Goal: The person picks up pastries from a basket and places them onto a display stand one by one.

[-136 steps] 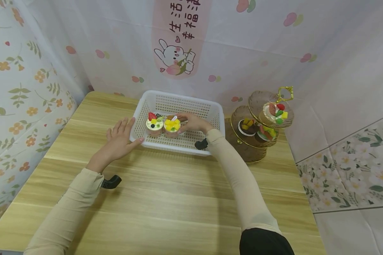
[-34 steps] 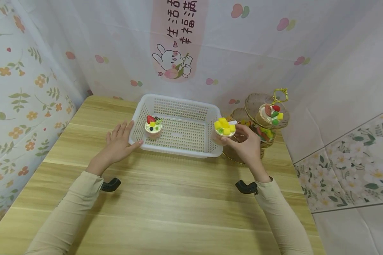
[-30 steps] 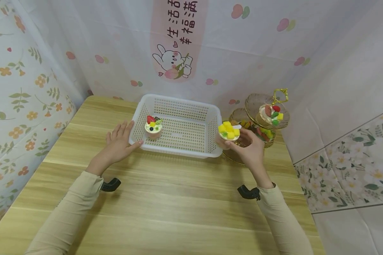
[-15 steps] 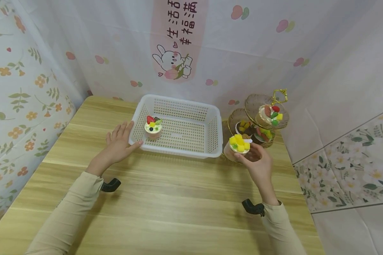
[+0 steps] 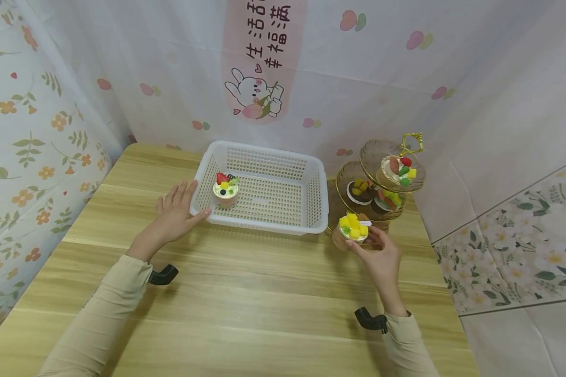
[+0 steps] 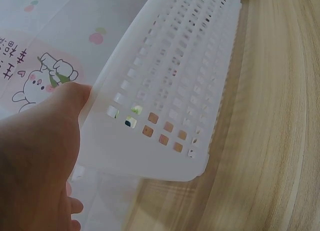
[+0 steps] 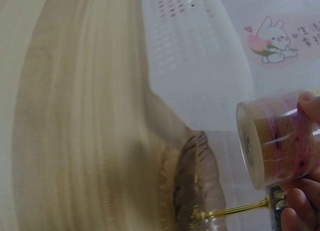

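Note:
My right hand (image 5: 381,257) pinches a clear dessert cup (image 5: 350,235) by its side, thumb in front and fingers behind. Yellow mango-like cubes and a small white tag top it. In the right wrist view the layered cup (image 7: 280,141) hangs beside the lowest tier of the stand, its base apart from the tier. My left hand (image 5: 174,213) lies with spread fingers at the left corner of the white plastic basket (image 5: 264,226), thumb over its rim. Inside that basket stands a second dessert cup (image 5: 226,193) with strawberry and blueberry toppings.
A three-tier stand (image 5: 339,193) with gold rims and a gold top handle (image 5: 412,142) stands right of the basket. A cream-topped cup (image 5: 398,172) sits on its top tier; a chocolate dessert (image 5: 359,191) and a fruit-topped dessert (image 5: 387,201) occupy the middle one.
My right hand has lifted the mango cup out of the basket, carried it right over the rim, then brought it in front of the stand's lower tier. My left hand has stayed at the basket.

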`<state>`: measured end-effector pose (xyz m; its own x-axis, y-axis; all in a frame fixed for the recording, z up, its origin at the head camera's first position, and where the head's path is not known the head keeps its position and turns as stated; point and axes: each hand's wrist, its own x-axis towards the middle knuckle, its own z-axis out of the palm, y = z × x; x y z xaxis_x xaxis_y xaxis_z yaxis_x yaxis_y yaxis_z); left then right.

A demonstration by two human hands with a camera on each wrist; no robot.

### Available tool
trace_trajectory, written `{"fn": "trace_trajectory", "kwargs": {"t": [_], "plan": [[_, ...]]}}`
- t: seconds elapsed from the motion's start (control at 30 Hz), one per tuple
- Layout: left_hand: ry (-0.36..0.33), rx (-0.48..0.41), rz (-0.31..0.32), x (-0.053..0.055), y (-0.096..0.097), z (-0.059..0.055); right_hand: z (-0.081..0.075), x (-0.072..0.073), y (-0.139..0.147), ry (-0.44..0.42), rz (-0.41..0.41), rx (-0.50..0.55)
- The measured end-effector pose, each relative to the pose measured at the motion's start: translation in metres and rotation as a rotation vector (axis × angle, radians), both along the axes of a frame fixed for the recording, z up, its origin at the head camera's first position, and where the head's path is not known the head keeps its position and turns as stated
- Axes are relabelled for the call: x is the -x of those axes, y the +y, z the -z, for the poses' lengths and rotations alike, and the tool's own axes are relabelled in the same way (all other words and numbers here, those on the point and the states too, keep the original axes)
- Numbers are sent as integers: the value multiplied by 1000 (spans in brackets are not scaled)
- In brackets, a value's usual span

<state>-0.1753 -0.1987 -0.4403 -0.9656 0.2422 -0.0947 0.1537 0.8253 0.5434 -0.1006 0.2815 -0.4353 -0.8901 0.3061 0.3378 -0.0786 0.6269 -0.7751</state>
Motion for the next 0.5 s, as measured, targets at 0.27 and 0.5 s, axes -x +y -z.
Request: {"fn": "trace_trajectory", "kwargs": {"t": [0.27,0.5], "plan": [[1,-6,1,0,0,0,14,0,1,-46,20,-9],[8,-11,1,-1,0,0,22,1,3,-66,26,4]]}}
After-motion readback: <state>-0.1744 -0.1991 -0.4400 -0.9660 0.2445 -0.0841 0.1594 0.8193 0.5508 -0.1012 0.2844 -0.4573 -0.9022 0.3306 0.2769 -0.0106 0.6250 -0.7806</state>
